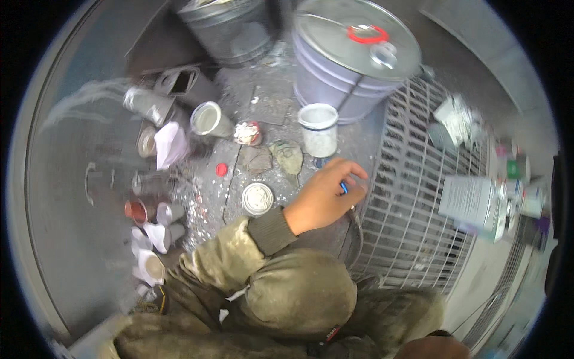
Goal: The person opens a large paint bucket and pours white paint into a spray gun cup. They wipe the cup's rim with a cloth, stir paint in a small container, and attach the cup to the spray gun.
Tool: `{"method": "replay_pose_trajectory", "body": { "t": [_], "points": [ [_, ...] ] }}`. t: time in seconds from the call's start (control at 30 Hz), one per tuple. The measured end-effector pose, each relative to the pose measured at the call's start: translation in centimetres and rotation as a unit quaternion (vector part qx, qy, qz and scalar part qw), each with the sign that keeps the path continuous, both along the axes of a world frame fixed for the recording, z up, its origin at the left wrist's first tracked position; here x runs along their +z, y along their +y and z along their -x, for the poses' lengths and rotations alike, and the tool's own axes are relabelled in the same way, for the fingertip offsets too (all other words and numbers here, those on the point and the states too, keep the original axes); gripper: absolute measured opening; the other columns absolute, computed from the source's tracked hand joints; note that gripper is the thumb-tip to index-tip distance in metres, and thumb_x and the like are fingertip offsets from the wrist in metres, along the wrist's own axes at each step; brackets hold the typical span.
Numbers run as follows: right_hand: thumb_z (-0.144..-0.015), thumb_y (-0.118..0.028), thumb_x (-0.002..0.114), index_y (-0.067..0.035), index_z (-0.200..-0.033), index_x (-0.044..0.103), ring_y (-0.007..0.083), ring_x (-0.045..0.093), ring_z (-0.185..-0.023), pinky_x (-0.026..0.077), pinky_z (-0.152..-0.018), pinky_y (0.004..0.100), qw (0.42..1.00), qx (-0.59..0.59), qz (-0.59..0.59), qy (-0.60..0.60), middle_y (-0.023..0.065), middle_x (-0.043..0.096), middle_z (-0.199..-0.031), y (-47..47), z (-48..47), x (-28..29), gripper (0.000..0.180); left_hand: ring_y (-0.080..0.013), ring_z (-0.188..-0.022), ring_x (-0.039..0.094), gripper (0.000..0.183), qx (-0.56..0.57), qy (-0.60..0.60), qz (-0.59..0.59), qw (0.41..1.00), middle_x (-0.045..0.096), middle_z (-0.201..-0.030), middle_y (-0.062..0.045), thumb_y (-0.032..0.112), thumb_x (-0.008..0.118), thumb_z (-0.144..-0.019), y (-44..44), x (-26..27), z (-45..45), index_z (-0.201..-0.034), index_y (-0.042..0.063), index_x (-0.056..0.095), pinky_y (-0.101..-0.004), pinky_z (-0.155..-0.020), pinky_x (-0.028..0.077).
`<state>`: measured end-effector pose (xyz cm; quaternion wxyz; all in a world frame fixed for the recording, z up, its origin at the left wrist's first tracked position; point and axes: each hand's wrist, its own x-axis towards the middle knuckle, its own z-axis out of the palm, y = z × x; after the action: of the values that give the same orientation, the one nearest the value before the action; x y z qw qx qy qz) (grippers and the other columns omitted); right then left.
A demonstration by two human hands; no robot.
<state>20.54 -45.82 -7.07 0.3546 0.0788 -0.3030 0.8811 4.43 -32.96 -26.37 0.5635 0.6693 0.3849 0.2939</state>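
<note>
My left hand (323, 197) reaches out over the floor, back upward, fingers curled towards the thumb. Between thumb and fingers a small bright blue object (344, 187) shows; most of it is hidden. Just beyond the fingers stands a white plastic cup or jar (318, 132) with a dark band below its rim. A round metal lid or tin (258, 199) lies left of my wrist, near the olive sleeve. At the bottom right edge a brown, blurred shape (432, 348) may be part of my right hand; what it holds is hidden.
A large lidded metal pail (350, 58) and a dark bucket (231, 36) stand at the far side. Floor grating (412, 193) runs along the right, with a rectangular metal can (468, 202) beyond. Several used cups (168, 215), a red cap (221, 169) and paint flecks lie left.
</note>
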Motion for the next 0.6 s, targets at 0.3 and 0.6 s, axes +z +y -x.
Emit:
{"method": "replay_pose_trajectory", "body": {
  "t": [0.3, 0.6],
  "points": [
    [-0.093, -0.013, 0.078, -0.005, -0.098, 0.075, 0.0285, 0.072, -0.083, 0.058, -0.068, 0.0412, 0.975, -0.065, -0.132, -0.167, 0.0152, 0.073, -0.097, 0.7, -2.5, -0.2, 0.010, -0.0114, -0.104, 0.061, 0.023, -0.008, -0.041, 0.107, 0.993, 0.062, -0.115, -0.003, 0.012, 0.067, -0.098, -0.5, -1.3, 0.7, -0.120, 0.006, 0.065, -0.0255, -0.081, 0.047],
    [-0.096, -0.031, 0.076, -0.010, -0.103, 0.074, 0.0220, 0.069, -0.074, 0.050, -0.056, 0.0356, 0.964, 0.022, -0.164, -0.209, 0.0033, 0.074, -0.094, 2.8, -2.6, -2.8, 0.022, -0.0118, -0.098, 0.060, 0.025, 0.032, -0.003, 0.182, 0.983, 0.063, -0.112, -0.004, 0.014, 0.067, -0.098, -1.8, -5.4, 3.5, -0.122, 0.006, 0.065, -0.0264, -0.082, 0.049]
  ]
}}
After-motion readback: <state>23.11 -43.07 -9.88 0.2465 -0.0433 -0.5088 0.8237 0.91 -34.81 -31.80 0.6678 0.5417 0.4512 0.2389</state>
